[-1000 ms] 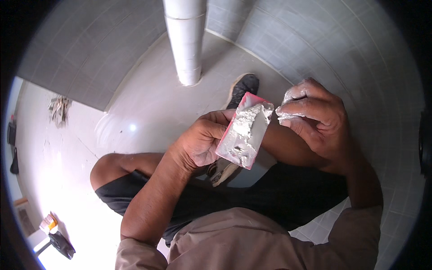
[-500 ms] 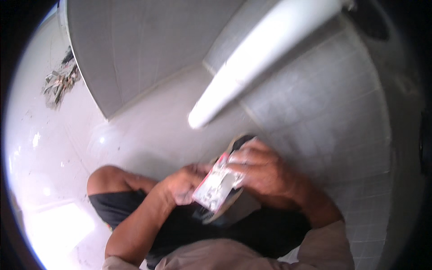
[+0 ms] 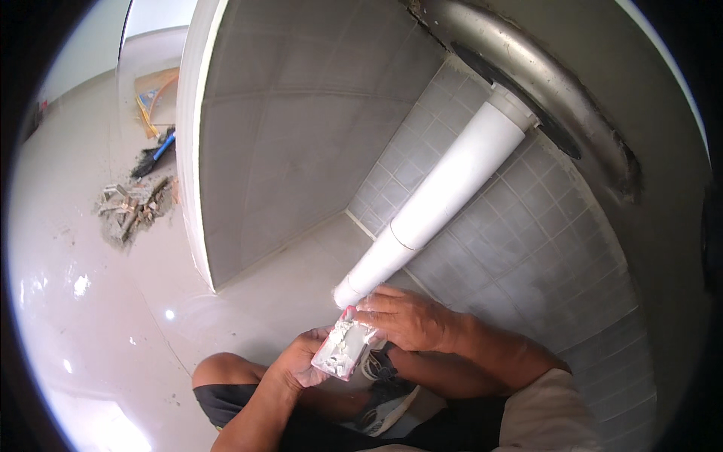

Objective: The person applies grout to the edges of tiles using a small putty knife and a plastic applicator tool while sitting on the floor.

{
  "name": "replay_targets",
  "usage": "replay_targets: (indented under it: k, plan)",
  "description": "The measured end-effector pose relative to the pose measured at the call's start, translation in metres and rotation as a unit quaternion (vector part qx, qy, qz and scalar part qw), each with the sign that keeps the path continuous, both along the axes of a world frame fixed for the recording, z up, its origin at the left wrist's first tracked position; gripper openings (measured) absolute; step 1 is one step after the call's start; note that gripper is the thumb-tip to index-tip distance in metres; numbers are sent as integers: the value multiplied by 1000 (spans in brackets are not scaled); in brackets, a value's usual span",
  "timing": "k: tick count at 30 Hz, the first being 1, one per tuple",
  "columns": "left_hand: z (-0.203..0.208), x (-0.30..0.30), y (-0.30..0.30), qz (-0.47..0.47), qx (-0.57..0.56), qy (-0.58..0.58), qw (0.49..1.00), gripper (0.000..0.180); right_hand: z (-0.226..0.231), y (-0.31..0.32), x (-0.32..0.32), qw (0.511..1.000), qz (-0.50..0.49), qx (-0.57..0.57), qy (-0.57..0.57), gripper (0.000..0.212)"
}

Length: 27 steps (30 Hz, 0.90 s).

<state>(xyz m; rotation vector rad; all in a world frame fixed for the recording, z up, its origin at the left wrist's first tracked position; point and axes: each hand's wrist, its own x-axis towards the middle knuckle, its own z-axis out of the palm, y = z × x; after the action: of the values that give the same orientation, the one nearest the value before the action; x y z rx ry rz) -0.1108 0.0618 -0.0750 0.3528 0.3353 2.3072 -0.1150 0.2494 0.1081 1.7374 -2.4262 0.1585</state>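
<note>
My left hand point(image 3: 303, 361) grips the near left side of a small flat rectangular tray-like piece point(image 3: 340, 360) with red edges. White paste point(image 3: 345, 337) lies in lumps and smears over its face. My right hand point(image 3: 410, 320) reaches over its far right end, fingers bent and close together against the paste there. Whether those fingertips pinch anything is hidden. White smears show on the right fingers. Just beyond the hands, a white plastic pipe point(image 3: 444, 192) meets the floor; its lower end is close to my right fingertips.
The pipe rises to a collar under a black ring point(image 3: 520, 98) and a curved metal part point(image 3: 538, 64). A grey panel point(image 3: 301, 128) stands to the left, a grey tiled wall point(image 3: 527, 233) to the right. Rubble point(image 3: 132, 215) and a blue-handled brush point(image 3: 160, 151) lie far left.
The view has tilted up, bringing the pipe's top and more of the floor into sight. My right fingers have shifted from the tray-like piece's right side toward its far end.
</note>
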Motion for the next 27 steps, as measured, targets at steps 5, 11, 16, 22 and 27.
replay_targets:
  k: [5,11,16,22,27]
  plan:
    - [4,-13,-3,12,20,70,997,47,11,-6,2,999,-14,11,33,43]
    - [-18,-34,0,70,0,74,995,41,-21,2,-7,995,-44,-31,79,25]
    - [-70,-82,-26,125,9,82,989,38,-55,16,-40,900,-241,-359,-52,17]
    - [-107,-146,-8,17,-10,71,997,44,72,-30,-150,591,-44,-771,-233,16]
    - [-65,-146,-22,-14,-6,7,1000,45,190,-83,-261,503,-58,-835,-214,15]
